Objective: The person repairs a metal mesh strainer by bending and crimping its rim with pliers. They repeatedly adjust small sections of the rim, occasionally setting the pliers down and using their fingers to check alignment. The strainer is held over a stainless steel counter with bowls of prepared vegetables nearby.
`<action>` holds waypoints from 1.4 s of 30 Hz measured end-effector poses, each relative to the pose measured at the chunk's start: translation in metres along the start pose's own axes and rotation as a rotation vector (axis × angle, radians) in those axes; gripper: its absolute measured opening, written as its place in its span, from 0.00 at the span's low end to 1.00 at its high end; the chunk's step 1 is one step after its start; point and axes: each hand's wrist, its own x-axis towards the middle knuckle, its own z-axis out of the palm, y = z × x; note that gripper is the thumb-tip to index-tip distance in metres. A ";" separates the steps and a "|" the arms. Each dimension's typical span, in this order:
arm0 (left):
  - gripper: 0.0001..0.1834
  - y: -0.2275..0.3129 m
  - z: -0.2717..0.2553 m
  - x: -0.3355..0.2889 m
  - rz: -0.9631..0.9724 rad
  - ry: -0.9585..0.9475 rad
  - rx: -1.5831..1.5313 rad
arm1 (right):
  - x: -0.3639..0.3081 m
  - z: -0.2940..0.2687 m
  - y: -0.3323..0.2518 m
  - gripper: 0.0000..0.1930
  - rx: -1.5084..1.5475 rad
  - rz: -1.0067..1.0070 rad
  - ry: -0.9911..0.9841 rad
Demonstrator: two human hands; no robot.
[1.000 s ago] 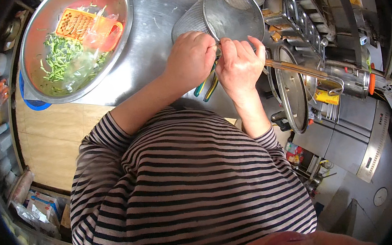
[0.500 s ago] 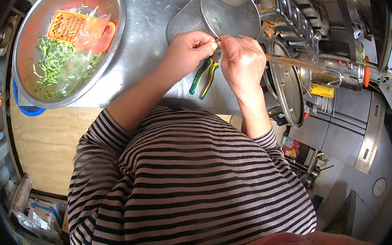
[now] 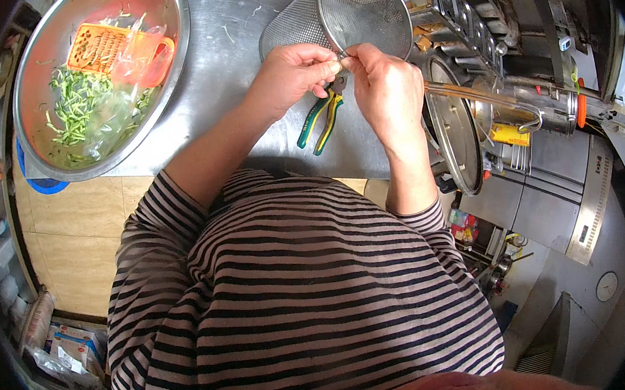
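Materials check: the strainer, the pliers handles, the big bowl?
Strainer: fine woven wire mesh in a metal rim, likely steel; grey and see-through. Pliers handles: green and yellow grips, probably plastic or rubber over metal. Bowl: shiny silver with reflections, looks like stainless steel.

Pliers (image 3: 320, 119) have green-and-yellow handles; the sieve (image 3: 362, 10) is grey metal mesh with a silver rim; the bowl (image 3: 180, 35) is silvery steel, holding an orange grater (image 3: 99, 48), green cut stalks (image 3: 75, 109) and clear plastic; the table (image 3: 228, 22) is dull grey steel; the shirt (image 3: 300, 301) is striped dark brown on pale pink; the floor (image 3: 69, 241) is tan tile.
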 end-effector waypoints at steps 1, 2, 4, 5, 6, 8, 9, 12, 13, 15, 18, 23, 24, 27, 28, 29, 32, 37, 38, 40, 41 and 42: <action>0.09 0.000 0.000 0.001 0.030 -0.006 -0.002 | 0.000 0.000 0.001 0.05 0.009 0.005 -0.016; 0.09 0.000 0.000 0.002 0.051 -0.014 -0.005 | 0.001 0.001 0.002 0.05 0.026 -0.024 0.007; 0.08 0.001 -0.002 0.003 0.062 0.001 0.146 | 0.001 0.004 0.003 0.05 0.063 -0.091 0.061; 0.08 0.001 -0.003 0.004 0.081 0.007 0.204 | 0.001 0.006 0.003 0.06 0.058 -0.085 0.066; 0.08 -0.001 -0.002 0.004 0.102 0.028 0.228 | 0.000 0.008 0.002 0.07 0.055 -0.088 0.077; 0.08 -0.003 -0.002 0.004 0.178 0.063 0.232 | -0.001 0.013 0.000 0.09 0.058 -0.111 0.107; 0.08 -0.003 -0.003 0.005 0.194 0.066 0.275 | -0.001 0.016 -0.001 0.09 0.067 -0.120 0.143; 0.07 -0.003 -0.005 0.007 0.228 0.054 0.371 | 0.000 0.020 -0.002 0.08 0.072 -0.127 0.209; 0.07 -0.002 -0.005 0.007 0.247 0.055 0.402 | 0.000 0.021 -0.001 0.08 0.066 -0.128 0.206; 0.07 0.001 -0.004 0.007 0.292 0.064 0.506 | 0.001 0.019 -0.001 0.07 0.044 -0.126 0.197; 0.07 0.011 -0.006 0.008 0.394 0.069 0.724 | 0.004 0.017 0.000 0.06 0.052 -0.140 0.186; 0.11 0.039 -0.016 0.019 0.778 0.000 1.083 | 0.006 0.016 0.001 0.05 0.043 -0.162 0.170; 0.12 0.043 -0.016 0.014 0.546 0.035 1.113 | 0.006 0.016 0.003 0.05 0.039 -0.167 0.164; 0.13 0.051 -0.009 0.025 0.875 0.202 1.254 | 0.004 0.013 0.009 0.05 0.082 -0.198 0.133; 0.14 0.053 -0.008 0.028 0.931 0.161 1.289 | 0.003 0.012 0.011 0.05 0.093 -0.201 0.127; 0.14 0.055 -0.007 0.033 0.984 0.118 1.325 | 0.002 0.011 0.014 0.05 0.103 -0.205 0.121; 0.15 0.058 -0.010 0.039 0.938 -0.113 1.357 | 0.000 0.009 0.019 0.05 0.131 -0.206 0.101; 0.14 0.060 -0.018 0.047 0.850 -0.341 1.296 | -0.007 0.008 0.019 0.06 0.241 -0.052 0.041; 0.14 0.059 -0.018 0.048 0.866 -0.345 1.284 | -0.008 0.009 0.018 0.07 0.271 -0.008 0.039; 0.13 0.059 -0.017 0.048 0.871 -0.351 1.272 | -0.010 0.010 0.018 0.08 0.306 -0.006 0.061; 0.13 0.059 -0.017 0.047 0.861 -0.352 1.272 | -0.010 0.010 0.018 0.09 0.311 -0.048 0.086; 0.12 0.059 -0.017 0.046 0.852 -0.353 1.271 | -0.011 0.011 0.019 0.09 0.313 -0.080 0.113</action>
